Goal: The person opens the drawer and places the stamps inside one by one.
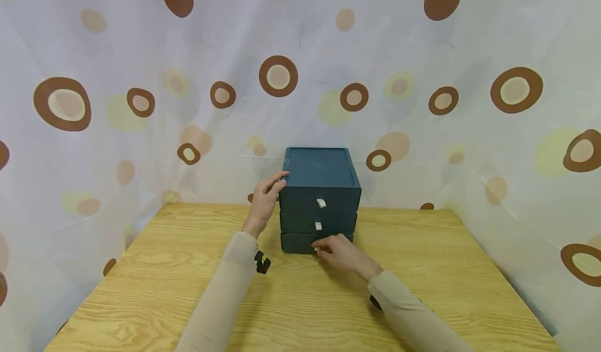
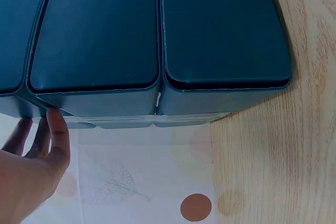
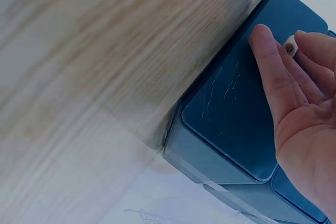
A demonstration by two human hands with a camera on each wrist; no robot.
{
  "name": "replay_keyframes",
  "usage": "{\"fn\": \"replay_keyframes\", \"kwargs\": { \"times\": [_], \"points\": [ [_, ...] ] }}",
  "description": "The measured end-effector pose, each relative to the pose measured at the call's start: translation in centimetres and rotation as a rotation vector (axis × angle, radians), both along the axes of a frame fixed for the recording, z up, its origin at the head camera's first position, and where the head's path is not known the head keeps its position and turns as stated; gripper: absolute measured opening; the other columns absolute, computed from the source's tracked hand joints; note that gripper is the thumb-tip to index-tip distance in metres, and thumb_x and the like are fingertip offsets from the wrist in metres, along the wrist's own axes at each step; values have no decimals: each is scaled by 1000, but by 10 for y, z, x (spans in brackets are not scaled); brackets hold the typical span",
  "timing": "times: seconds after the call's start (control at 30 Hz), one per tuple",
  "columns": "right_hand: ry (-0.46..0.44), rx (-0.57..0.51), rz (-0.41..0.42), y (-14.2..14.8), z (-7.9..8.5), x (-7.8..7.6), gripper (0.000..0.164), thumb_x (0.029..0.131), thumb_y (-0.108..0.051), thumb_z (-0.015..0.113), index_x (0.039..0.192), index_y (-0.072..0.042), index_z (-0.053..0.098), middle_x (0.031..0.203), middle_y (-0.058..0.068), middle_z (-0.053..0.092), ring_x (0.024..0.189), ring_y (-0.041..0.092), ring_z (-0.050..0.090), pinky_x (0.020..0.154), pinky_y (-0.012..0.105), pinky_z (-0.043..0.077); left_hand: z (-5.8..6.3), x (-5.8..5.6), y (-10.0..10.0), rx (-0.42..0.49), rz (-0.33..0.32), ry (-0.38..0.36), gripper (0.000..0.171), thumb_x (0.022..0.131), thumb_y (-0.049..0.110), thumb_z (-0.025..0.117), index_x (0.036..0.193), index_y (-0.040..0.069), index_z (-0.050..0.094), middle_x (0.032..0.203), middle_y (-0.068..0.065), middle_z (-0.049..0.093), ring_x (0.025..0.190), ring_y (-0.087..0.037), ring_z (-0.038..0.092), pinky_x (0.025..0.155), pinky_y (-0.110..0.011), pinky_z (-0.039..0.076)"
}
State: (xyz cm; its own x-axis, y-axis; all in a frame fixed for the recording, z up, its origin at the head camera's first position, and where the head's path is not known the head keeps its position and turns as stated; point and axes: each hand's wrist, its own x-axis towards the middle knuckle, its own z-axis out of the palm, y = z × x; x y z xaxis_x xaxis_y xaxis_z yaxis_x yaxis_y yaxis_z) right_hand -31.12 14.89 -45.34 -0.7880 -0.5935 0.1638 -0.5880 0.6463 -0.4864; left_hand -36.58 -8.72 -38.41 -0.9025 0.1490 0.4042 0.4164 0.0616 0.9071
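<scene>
A dark blue set of drawers point(image 1: 321, 167) stands on the table with three drawers stacked, each front bearing a white pull. My left hand point(image 1: 265, 199) rests against its upper left side, with the fingers reaching the top edge. In the left wrist view, the fingertips of that left hand point(image 2: 42, 148) touch the side wall. At the bottom drawer point(image 1: 297, 243), my right hand point(image 1: 343, 255) pinches the white handle point(image 3: 290, 45) between thumb and fingers. The bottom drawer looks closed. The middle handle point(image 1: 318, 226) and top handle point(image 1: 321, 203) are untouched.
The wooden table point(image 1: 188, 279) extends on both sides of the drawers and in front. Behind them hangs a white curtain point(image 1: 310, 39) with brown and yellow spots. Black straps point(image 1: 262, 262) sit at both wrists.
</scene>
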Motion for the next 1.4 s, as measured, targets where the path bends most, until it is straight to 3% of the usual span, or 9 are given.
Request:
{"fn": "replay_keyframes", "kwargs": {
  "times": [0.33, 0.63, 0.93, 1.0, 1.07, 1.17, 1.2, 1.3, 1.4],
  "points": [
    [-54, -1, -29, 1, 0, -1, 31, 99, -14, 57, 127, -4, 65, 110, 9, 73, 82, 11, 69, 65, 24, 52, 0, -1, 0, -1, -4, 5, 41, 102, 42, 51, 139, 28, 56, 155, 4, 40, 140, -22, 40, 101, -53, 43],
    [-70, -7, -45, 0, 1, -2, 32, 100, -16, 56, 130, -6, 64, 111, 8, 73, 79, 9, 68, 64, 23, 52, 1, 0, -1, -4, 1, 1, 41, 102, 42, 51, 139, 27, 56, 155, 4, 40, 140, -22, 40, 100, -51, 44],
    [-70, 19, 61, 15, 2, 2, 38, 100, -16, 57, 136, -4, 57, 121, 14, 68, 105, 26, 68, 87, 38, 56, 1, 4, -2, -38, -4, 14, 45, 103, 44, 46, 144, 26, 51, 158, 2, 35, 145, -24, 34, 108, -53, 38],
    [-62, 7, 64, 21, 4, 4, 38, 100, -17, 57, 135, -4, 57, 124, 14, 66, 105, 26, 67, 88, 39, 55, 0, 6, -2, -56, 1, 27, 46, 104, 45, 43, 146, 27, 48, 158, 2, 34, 121, -37, 53, 99, -53, 43],
    [-60, -6, 45, 27, 7, 6, 37, 100, -20, 57, 135, -5, 59, 126, 13, 65, 106, 25, 67, 89, 40, 55, 4, 11, -2, -82, 4, 33, 47, 106, 41, 41, 149, 23, 44, 160, -1, 32, 112, -44, 53, 99, -50, 41],
    [-31, -15, -2, 37, 13, 9, 35, 100, -22, 57, 131, -7, 62, 126, 10, 66, 104, 22, 67, 86, 36, 55, 12, 24, -3, -115, 13, 54, 48, 107, 36, 39, 151, 17, 41, 160, -5, 32, 111, -43, 53, 98, -48, 42],
    [-20, -19, -24, 40, 16, 10, 33, 100, -22, 57, 130, -8, 63, 125, 9, 67, 104, 21, 67, 85, 35, 55, 12, 25, -3, -124, 15, 60, 48, 107, 38, 39, 151, 18, 41, 159, -5, 32, 126, -35, 50, 101, -46, 40],
    [32, -31, -95, 49, 22, 15, 28, 100, -21, 58, 123, -9, 68, 119, 7, 70, 101, 21, 68, 81, 35, 56, 7, 25, -6, -158, 23, 83, 51, 105, 46, 38, 150, 24, 41, 159, 0, 34, 137, -25, 43, 102, -46, 38],
    [100, -37, -205, 57, 27, 17, 22, 98, -21, 61, 113, -11, 73, 109, 3, 72, 94, 19, 68, 79, 37, 56, -2, 22, -9, -219, 57, 100, 53, 102, 54, 38, 150, 31, 39, 157, 5, 36, 133, -24, 47, 104, -48, 39]
  ]
}}
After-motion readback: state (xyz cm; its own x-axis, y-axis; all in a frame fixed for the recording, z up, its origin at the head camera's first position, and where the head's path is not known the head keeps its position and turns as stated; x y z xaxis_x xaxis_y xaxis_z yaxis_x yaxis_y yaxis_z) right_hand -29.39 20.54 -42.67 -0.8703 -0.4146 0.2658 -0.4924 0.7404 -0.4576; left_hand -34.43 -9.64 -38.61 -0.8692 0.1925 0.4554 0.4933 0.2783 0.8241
